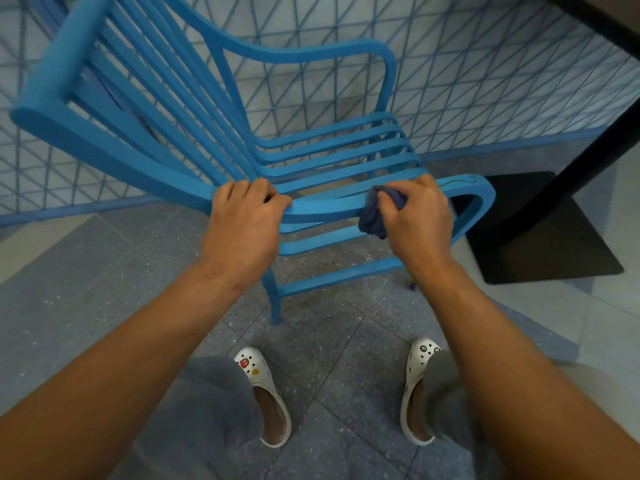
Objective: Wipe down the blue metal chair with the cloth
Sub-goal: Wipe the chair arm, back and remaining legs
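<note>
The chair [332, 157] is blue all over, with long thin slats for its back and seat and a curved armrest on each side. It stands in front of the person, with its back to the left and its seat front to the right, next to a wall with a blue criss-cross pattern. The near armrest [325, 206] runs left to right, right across in front of the two hands.

The cloth [375, 216] is dark blue and bunched up. It sits on the near armrest, close to the armrest's curved right end. The right hand [417, 216] is curled around the cloth and presses it on the armrest. The left hand [247, 211] grips the same armrest further left, near the chair's back, and its fingers wrap over the top. It looks like it holds the chair steady.

Since the armrest lies sideways, the next wipe probably has to slide along it, left or right. The right hand is the one with the cloth, so it is the one to do it. The bend at the right end is very close to the cloth.

Below the chair is a grey speckled floor [104, 271]. The person wears white clogs [266, 396]. To the right of the chair is a black table base [547, 237].
</note>
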The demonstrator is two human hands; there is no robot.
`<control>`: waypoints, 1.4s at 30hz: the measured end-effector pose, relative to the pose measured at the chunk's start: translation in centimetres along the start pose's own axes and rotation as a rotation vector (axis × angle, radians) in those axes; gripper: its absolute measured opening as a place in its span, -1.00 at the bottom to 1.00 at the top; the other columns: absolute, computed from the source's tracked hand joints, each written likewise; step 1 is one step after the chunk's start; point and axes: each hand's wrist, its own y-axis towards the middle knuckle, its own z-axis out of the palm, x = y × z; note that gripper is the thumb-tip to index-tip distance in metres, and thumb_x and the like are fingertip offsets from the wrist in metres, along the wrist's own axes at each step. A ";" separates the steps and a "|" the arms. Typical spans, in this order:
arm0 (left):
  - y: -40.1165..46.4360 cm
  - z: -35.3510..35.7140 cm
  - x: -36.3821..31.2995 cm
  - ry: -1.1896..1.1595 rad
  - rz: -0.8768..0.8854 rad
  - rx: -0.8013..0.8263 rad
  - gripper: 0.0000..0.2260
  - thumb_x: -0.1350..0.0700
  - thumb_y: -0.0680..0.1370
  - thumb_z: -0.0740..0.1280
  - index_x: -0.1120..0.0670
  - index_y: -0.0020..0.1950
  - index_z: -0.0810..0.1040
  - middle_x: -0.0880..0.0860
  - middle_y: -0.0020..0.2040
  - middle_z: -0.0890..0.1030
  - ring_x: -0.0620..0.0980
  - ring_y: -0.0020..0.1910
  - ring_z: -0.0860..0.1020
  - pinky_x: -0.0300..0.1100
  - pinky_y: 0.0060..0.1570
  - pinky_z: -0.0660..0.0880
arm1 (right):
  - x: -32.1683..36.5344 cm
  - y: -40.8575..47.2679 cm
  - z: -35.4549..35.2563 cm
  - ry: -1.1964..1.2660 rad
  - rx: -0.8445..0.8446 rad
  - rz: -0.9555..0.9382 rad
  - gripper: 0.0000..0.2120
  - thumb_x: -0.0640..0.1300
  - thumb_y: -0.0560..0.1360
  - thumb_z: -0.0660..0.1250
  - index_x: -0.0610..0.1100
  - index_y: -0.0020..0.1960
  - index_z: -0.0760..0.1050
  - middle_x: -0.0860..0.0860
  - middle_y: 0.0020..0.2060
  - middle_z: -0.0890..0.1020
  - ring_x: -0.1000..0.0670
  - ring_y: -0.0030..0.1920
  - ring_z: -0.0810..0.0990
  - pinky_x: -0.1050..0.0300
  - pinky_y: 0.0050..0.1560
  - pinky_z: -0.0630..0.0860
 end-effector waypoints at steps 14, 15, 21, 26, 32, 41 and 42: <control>0.1 0.5 -0.6 -0.033 -0.041 0.009 -0.66 0.35 0.46 0.44 0.11 0.20 0.66 0.08 0.07 0.59 0.19 0.08 0.52 0.10 0.22 0.31 | -0.1 0.7 0.4 -0.006 -0.008 0.065 -0.85 -0.01 0.61 0.33 0.00 -0.02 0.67 0.02 -0.02 0.56 0.02 -0.06 0.54 0.01 -0.09 0.51; 0.1 0.5 -0.8 -0.035 -0.048 0.007 -0.67 0.36 0.46 0.44 0.12 0.19 0.66 0.09 0.06 0.59 0.19 0.08 0.52 0.11 0.22 0.31 | 0.3 0.2 0.8 0.004 -0.016 0.081 -0.85 -0.02 0.61 0.33 -0.01 -0.03 0.66 0.04 -0.03 0.54 0.03 -0.07 0.53 0.03 -0.12 0.49; 0.2 0.9 -1.2 -0.039 -0.056 -0.004 -0.67 0.35 0.45 0.45 0.11 0.17 0.66 0.09 0.04 0.59 0.18 0.06 0.52 0.09 0.17 0.29 | 2.3 -2.9 2.3 0.031 0.068 -0.127 -0.82 0.00 0.61 0.35 -0.01 0.11 0.69 0.11 -0.11 0.46 0.11 -0.14 0.43 0.21 -0.25 0.29; 0.1 1.1 -1.1 -0.051 -0.054 -0.035 -0.68 0.36 0.46 0.46 0.10 0.16 0.67 0.07 0.02 0.59 0.16 0.04 0.52 0.05 0.19 0.26 | -1.8 0.8 -1.0 0.067 -0.009 0.090 -0.84 -0.01 0.59 0.36 -0.01 0.08 0.69 0.02 -0.03 0.57 0.03 -0.01 0.55 -0.07 0.04 0.56; 0.1 1.0 -2.8 -0.208 -0.093 -0.008 -0.76 0.20 0.51 0.47 0.09 0.17 0.65 0.05 0.07 0.58 0.13 0.11 0.52 0.02 0.27 0.27 | -0.7 -1.2 -0.3 0.148 0.085 0.012 -0.88 -0.04 0.58 0.39 0.02 0.04 0.71 0.04 -0.10 0.60 0.07 -0.04 0.56 0.03 0.01 0.54; -2.0 1.4 -10.9 -1.013 -0.390 0.289 -0.54 -0.09 0.62 0.32 0.01 0.50 0.42 -0.05 0.38 0.52 -0.14 0.33 0.50 -0.06 0.34 0.48 | -0.5 -3.9 -1.5 0.653 0.204 0.292 -0.82 -0.16 0.64 0.33 -0.12 0.16 0.68 0.05 -0.06 0.74 0.12 -0.06 0.70 0.30 -0.09 0.57; -1.6 1.4 -11.4 -1.072 -0.429 0.314 -0.49 -0.09 0.63 0.32 -0.02 0.55 0.34 -0.08 0.44 0.47 -0.17 0.37 0.47 -0.10 0.38 0.45 | -0.3 -3.8 -1.9 0.728 0.242 0.329 -0.79 -0.18 0.65 0.30 -0.13 0.21 0.66 0.03 -0.04 0.74 0.11 -0.05 0.71 0.30 -0.11 0.57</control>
